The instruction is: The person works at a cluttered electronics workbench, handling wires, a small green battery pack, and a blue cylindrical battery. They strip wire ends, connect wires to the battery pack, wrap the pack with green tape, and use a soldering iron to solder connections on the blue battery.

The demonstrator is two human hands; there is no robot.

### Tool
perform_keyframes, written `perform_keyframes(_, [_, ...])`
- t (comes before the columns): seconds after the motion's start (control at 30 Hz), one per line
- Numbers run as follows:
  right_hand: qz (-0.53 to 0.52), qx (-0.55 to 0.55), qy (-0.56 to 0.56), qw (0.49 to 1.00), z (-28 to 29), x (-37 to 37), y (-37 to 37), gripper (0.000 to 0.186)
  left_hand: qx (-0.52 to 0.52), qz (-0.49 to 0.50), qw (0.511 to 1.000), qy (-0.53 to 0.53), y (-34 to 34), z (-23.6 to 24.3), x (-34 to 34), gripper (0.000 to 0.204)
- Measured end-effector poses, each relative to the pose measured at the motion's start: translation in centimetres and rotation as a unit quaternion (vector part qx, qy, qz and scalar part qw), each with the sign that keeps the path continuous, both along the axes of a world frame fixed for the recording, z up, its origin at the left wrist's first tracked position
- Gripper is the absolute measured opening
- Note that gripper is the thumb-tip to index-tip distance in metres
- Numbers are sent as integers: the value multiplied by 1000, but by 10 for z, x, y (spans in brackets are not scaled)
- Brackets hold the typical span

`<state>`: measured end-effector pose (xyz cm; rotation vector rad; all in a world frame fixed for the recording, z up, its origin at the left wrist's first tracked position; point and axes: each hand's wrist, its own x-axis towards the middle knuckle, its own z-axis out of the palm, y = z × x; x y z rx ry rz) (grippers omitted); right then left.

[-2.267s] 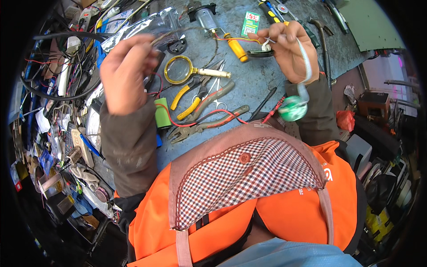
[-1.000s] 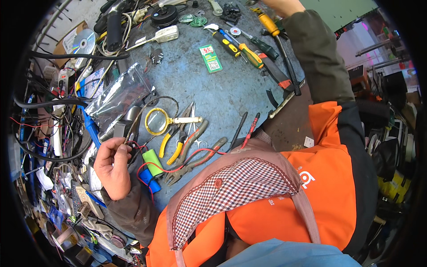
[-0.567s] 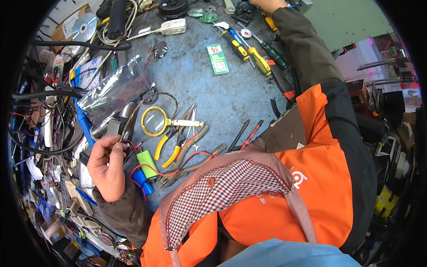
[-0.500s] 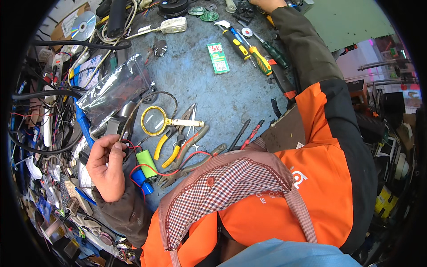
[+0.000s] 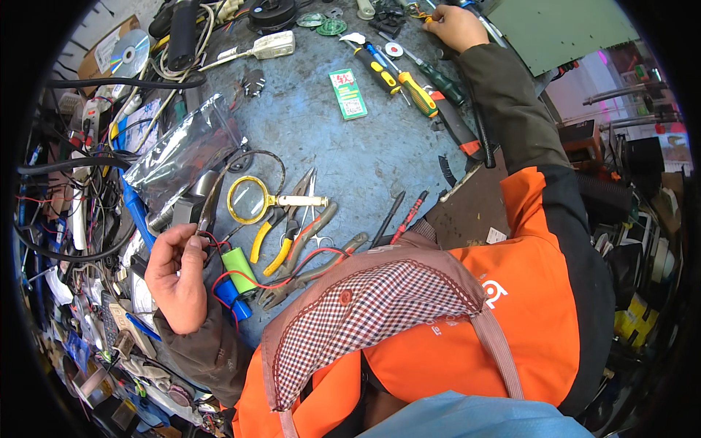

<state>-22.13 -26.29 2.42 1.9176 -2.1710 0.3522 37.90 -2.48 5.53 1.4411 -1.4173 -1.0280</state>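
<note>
At the left, my left hand [image 5: 179, 281] is closed, thumb against fingers, at the end of a thin dark cord-like piece [image 5: 207, 213]; what exactly it pinches is hidden. Just right of it lie a green cylindrical battery cell [image 5: 237, 269] and a blue one [image 5: 232, 298] with red wires. A gold-rimmed magnifying glass [image 5: 248, 199] rests by yellow-handled pliers [image 5: 279, 257]. Stretched to the far right, my right hand [image 5: 458, 29] has its fingers closed beside a small orange-yellow thing [image 5: 418, 13], too unclear to name.
Screwdrivers [image 5: 418, 93] and a red-and-black handled tool [image 5: 457, 130] lie near my right forearm. A green-white card [image 5: 347, 95] lies mid-table. A shiny plastic bag [image 5: 190, 150] and tangled cables [image 5: 66, 164] crowd the left. Two probes [image 5: 409, 217] lie near my apron.
My right hand has come down from the top edge into fuller view. A dark cord-like strip now shows beside the right sleeve. My left hand has hardly moved.
</note>
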Motion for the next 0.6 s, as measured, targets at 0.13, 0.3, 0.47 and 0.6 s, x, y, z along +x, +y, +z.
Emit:
perform_keyframes(0.13, [16, 4, 35, 999, -20, -19, -14, 38, -6, -1, 1000, 2, 1, -1, -2, 18])
perform_keyframes(0.3, [14, 61, -58, 996, -19, -46, -17, 46, -1, -8, 1000, -2, -1, 0, -3, 18])
perform_keyframes(0.47, [0, 70, -167, 983, 17, 1, 2, 34, -4, 1, 1000, -1, 2, -1, -3, 18])
perform_keyframes(0.6, [12, 62, 55, 996, -10, -21, 5, 63, -4, -2, 1000, 2, 1, -1, -3, 18])
